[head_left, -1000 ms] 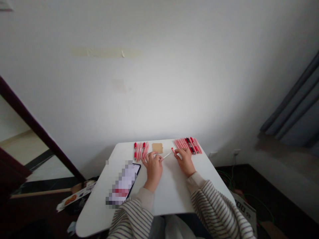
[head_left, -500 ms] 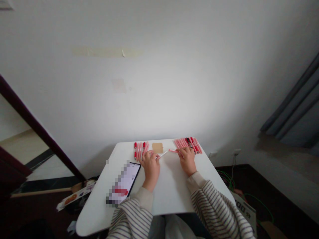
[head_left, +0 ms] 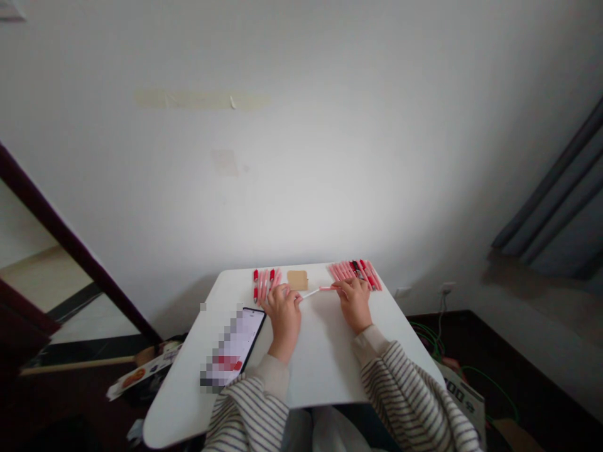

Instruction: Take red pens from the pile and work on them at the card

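My left hand (head_left: 285,314) is closed in a pinch on a slim white rod (head_left: 309,293) that looks like a pen refill. Its free end points right and meets the tip of a slender pink pen barrel (head_left: 325,289). My right hand (head_left: 355,306) grips that barrel from the other side, fingers pressed together. Just behind my left hand lies a group of pink and red pens (head_left: 262,284). A larger row of pink, red and black pens (head_left: 346,270) lies beyond my right hand. Whether the rod enters the barrel is too small to tell.
A tan, card-like block (head_left: 298,280) lies at the table's back between the pen groups. On the left of the white table (head_left: 325,370) rests a phone (head_left: 235,345), partly blurred. The wall (head_left: 301,207) stands right behind the table. Green cables (head_left: 428,336) lie on the floor at right.
The white rod and the pink barrel have come together end to end; a small gap showed between them before. Both hands have barely moved.
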Available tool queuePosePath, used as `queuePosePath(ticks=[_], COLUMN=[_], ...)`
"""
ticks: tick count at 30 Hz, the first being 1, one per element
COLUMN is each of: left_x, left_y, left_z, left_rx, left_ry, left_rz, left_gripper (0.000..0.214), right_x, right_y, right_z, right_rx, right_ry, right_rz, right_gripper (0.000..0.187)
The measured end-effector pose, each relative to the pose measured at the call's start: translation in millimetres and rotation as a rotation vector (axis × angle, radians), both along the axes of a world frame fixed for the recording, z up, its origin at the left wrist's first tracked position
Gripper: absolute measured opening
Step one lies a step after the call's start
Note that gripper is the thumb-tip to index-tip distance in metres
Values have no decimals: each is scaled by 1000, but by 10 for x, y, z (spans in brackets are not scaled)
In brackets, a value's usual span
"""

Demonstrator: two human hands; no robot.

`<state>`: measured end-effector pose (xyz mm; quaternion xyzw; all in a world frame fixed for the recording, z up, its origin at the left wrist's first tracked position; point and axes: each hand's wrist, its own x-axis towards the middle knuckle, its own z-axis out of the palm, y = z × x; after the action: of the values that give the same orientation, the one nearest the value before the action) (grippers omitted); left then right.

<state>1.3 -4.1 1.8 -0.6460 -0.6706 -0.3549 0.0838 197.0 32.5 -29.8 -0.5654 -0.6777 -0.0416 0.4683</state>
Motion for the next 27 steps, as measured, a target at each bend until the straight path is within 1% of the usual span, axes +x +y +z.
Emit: queuePosePath(ticks=[3,7,10,15,23,25,27], left_x=[-5,4,7,-1,-6,-11,-17], left_y=[-3,-17,-22,-12,-16,-11,-1], left_z=[5,9,14,22,20,19,16], left_rx=[11,28,27,15,30,51,76], left_ry=[43,96,78,2,-34,-45,-57], left_rz=[-19,-72,-100,-96,-96,-98,-103], left_gripper=[14,13,14,11,10,13,20], right_x=[-27,-69,-82,-76,-85,-84,-79], right_y=[-23,-37,-35,-29,-45,-52,-54], right_z=[14,9,3,3,21,27,27], right_rx=[-17,-20,-21,-23,-41,-52,-61], right_ry=[-52,-123,-135,-115,-127,-128,-122], right_rz=[34,122,159,167,185,187,175], right_gripper=[19,17,17,15,15,14,14])
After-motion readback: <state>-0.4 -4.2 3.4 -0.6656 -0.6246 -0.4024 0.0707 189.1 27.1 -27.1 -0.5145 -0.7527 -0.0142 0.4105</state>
